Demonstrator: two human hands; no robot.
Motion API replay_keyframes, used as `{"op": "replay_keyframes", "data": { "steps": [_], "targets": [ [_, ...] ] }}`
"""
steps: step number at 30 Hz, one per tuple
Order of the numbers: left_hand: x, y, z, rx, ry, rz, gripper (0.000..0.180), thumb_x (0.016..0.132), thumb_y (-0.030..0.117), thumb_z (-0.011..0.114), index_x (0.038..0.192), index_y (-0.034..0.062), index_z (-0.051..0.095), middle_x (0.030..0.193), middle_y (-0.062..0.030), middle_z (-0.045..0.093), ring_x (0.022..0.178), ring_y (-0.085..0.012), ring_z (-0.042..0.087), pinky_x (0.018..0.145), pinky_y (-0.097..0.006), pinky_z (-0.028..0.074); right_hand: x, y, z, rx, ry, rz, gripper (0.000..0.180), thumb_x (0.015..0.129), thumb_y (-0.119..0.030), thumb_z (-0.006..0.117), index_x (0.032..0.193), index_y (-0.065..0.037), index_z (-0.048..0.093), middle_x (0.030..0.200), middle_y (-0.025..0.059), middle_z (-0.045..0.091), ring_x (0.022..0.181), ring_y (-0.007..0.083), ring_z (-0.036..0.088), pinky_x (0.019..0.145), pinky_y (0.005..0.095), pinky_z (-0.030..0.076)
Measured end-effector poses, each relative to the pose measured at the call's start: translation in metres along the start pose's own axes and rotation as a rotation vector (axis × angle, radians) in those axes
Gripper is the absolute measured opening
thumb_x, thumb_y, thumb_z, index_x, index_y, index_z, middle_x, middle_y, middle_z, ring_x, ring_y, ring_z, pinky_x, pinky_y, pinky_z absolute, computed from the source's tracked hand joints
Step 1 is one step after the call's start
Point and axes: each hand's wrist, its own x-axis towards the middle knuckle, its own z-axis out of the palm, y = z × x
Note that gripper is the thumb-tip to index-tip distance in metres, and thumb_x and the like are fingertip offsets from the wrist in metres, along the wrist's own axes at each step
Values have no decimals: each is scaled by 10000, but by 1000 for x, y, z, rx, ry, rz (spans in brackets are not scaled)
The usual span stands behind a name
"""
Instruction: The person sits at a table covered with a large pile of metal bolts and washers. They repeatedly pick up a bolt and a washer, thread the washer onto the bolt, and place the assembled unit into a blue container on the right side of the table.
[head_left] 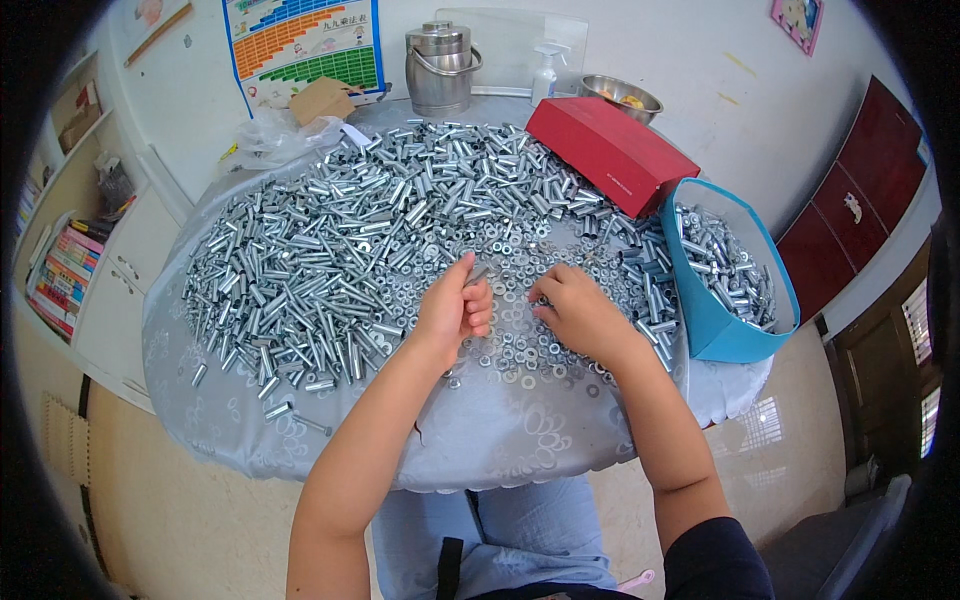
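My left hand [455, 308] is closed, thumb uppermost, around a short silver bolt-like piece [479, 274] whose end shows above the fingers. Just to the right, my right hand [578, 312] is bent downward with its fingertips drawn together among small nuts and washers [515, 350]. Whatever those fingertips pinch is too small to make out. Loose nuts and flat washers lie under and between both hands. A broad heap of silver metal sleeves and bolts [300, 260] spreads over the table to the left and behind.
A blue fabric bin [735, 345] filled with metal bolt pieces stands at the right, beside a red box [615, 150]. At the back are a steel lidded pot [438, 70], a spray bottle [544, 78], a metal bowl [650, 108] and a clear plastic bag [275, 142]. Grey cloth [500, 440] covers the table.
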Motion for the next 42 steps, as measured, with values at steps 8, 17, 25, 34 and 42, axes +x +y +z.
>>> {"op": "replay_keyframes", "data": {
  "steps": [8, 17, 25, 34, 42],
  "targets": [
    [-1, 0, 0, 27, 0, -2, 494, 932, 414, 301, 513, 163, 230, 505, 31, 245, 451, -104, 274, 433, -253, 250, 3, -2, 6, 7, 74, -33, 157, 779, -67, 585, 924, -15, 553, 933, 147, 528, 904, 331, 508, 802, 387, 412],
    [-3, -3, 5, 172, 27, -15, 476, 906, 420, 366, 519, 172, 239, 499, 37, 260, 450, -97, 281, 433, -251, 259, 16, -20, -13, 262, 396, -163, 179, 791, -63, 593, 952, -16, 531, 988, 132, 528, 957, 313, 512, 838, 370, 399],
    [-4, -2, 6, 182, 44, -9, 476, 899, 414, 389, 517, 171, 240, 494, 38, 264, 438, -93, 276, 421, -249, 258, 14, -26, -15, 376, 359, -206, 180, 793, -62, 598, 949, -1, 531, 958, 141, 534, 941, 302, 521, 829, 365, 410],
    [-5, -10, 6, 547, 251, 348, 520, 903, 396, 416, 496, 80, 352, 463, 14, 345, 441, -102, 311, 434, -295, 268, 11, -31, -14, 398, 281, -136, 162, 825, -109, 579, 928, 7, 529, 868, 141, 551, 805, 287, 564, 714, 351, 453],
    [-6, -13, 6, 783, 316, 621, 533, 911, 361, 427, 528, -10, 422, 441, -25, 356, 453, -101, 314, 446, -334, 266, 7, -32, -18, 424, 112, -20, 221, 847, -213, 580, 936, -17, 525, 805, 135, 563, 736, 256, 574, 661, 339, 457]
  ]
}}
